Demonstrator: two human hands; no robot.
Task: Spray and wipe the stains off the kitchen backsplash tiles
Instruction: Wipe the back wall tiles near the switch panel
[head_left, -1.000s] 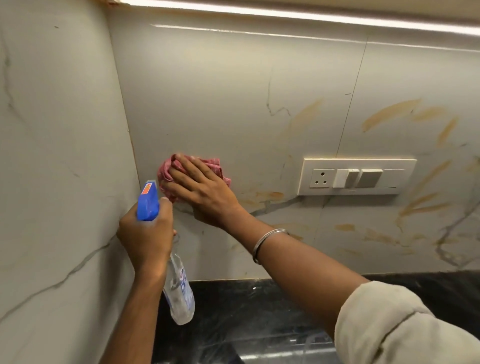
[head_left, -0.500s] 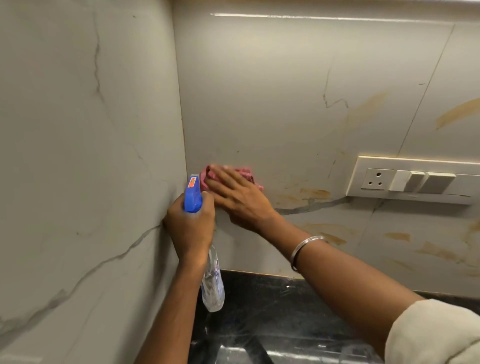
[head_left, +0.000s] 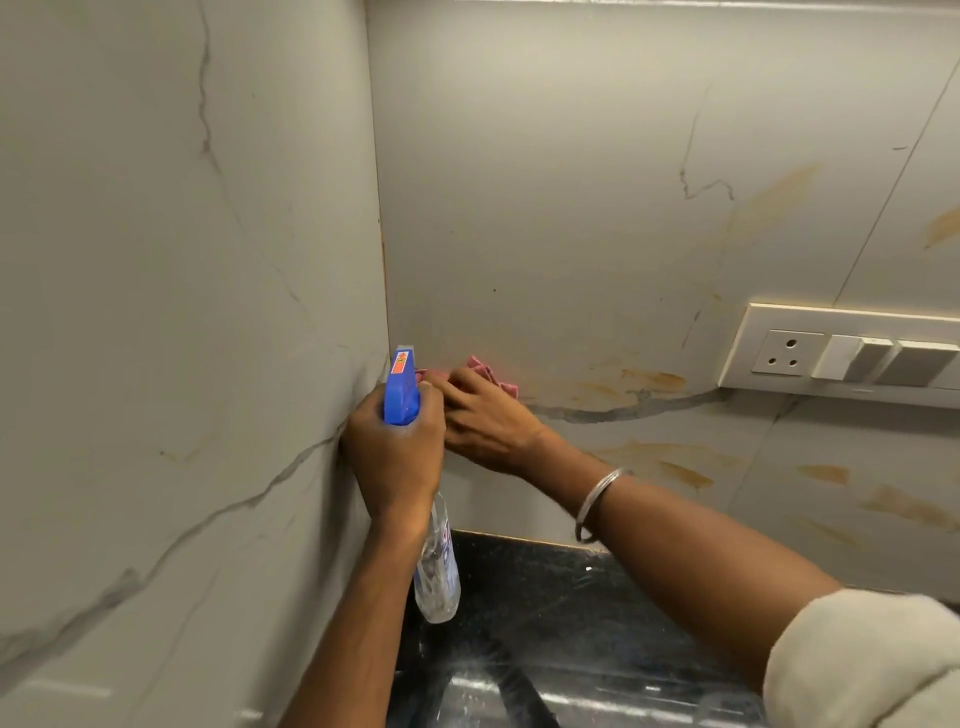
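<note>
On the far left, the grey side wall tile (head_left: 182, 312) with its dark veins fills the view, and it runs out of frame at the top and bottom. My left hand (head_left: 395, 457) is right at the corner where that wall meets the backsplash tiles (head_left: 571, 208). Its fingers are curled tight round the neck of the spray bottle (head_left: 439, 571), so the neck and trigger are hidden from me. Only the blue spray head (head_left: 401, 387) rises above my knuckles, and the clear body hangs below my wrist over the black table (head_left: 571, 597). The print on the bottle is too blurred to read.

Just right of that, almost touching, my right hand (head_left: 488, 421) lies flat against the backsplash with its fingers stretched out, pressing the pink cloth (head_left: 485, 370) to the tile. Most of the cloth is covered by my hand. Only a crumpled edge shows above my fingers and a scrap beside the spray head, which also hides my fingertips. A metal bangle (head_left: 597, 501) sits on that wrist, and my pale sleeve (head_left: 857, 660) is cut off at the bottom right corner.

The brownish stains (head_left: 649, 382) start just right of the cloth, near my hand but not under it. More of them smear lower and further right. The switch panel (head_left: 841, 353) is fixed to the backsplash beyond them, cut off by the right edge.
</note>
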